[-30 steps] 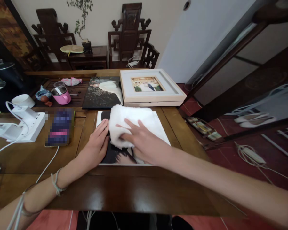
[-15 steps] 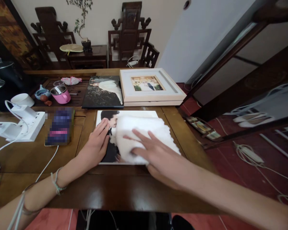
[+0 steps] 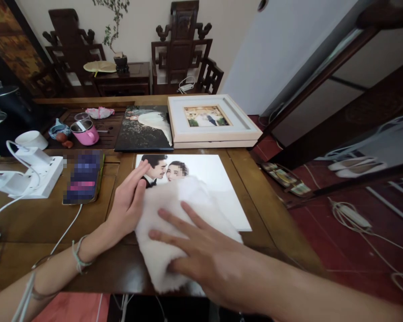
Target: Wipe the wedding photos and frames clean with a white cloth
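A photo panel (image 3: 226, 192) of two people lies flat on the wooden table in the head view. Its lower left part is hidden under a fluffy white cloth (image 3: 157, 203), which hangs past the panel's near edge onto the table. Across the cloth my right hand (image 3: 198, 250) presses with spread fingers, the thumb tucked into a fold, and it holds the cloth. My left hand (image 3: 129, 203) rests along the panel's left edge, its fingers stretched out beside the cloth and gripping nothing.
Behind the panel lie a dark photo panel (image 3: 144, 132) and a light-framed picture (image 3: 216, 138). To the left are a phone (image 3: 83, 176) on a cable, a white power strip (image 3: 50, 179) and a pink cup (image 3: 89, 134). The table's right edge (image 3: 275, 201) drops to a red floor.
My right hand has drawn the cloth toward me and to the left, over the near edge, uncovering the panel's right side and second face. My left hand has shifted slightly left.
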The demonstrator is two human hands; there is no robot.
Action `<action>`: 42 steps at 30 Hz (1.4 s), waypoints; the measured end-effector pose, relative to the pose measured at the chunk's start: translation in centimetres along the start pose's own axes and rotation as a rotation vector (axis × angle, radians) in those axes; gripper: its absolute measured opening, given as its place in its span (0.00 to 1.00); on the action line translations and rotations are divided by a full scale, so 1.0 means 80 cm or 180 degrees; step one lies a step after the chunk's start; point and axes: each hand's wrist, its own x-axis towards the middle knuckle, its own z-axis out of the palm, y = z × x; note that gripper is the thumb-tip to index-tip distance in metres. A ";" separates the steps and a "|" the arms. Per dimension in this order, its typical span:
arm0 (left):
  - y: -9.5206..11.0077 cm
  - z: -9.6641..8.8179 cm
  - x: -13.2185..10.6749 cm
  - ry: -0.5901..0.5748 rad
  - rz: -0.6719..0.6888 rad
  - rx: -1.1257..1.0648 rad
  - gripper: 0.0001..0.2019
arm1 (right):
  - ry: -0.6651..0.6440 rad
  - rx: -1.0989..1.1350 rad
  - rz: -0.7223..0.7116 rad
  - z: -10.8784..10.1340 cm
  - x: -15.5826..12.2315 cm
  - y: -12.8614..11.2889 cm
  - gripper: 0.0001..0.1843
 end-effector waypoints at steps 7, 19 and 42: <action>-0.009 0.008 -0.004 -0.0493 0.0358 0.0470 0.19 | 0.0294 -0.0107 0.0813 -0.018 -0.046 0.024 0.31; -0.010 0.010 -0.003 -0.0554 0.0535 0.0612 0.16 | 0.0751 0.0723 0.0879 -0.091 0.092 0.091 0.20; -0.016 0.008 -0.006 -0.0652 0.0226 0.0471 0.19 | 0.0814 -0.0411 0.1397 -0.030 -0.075 0.105 0.29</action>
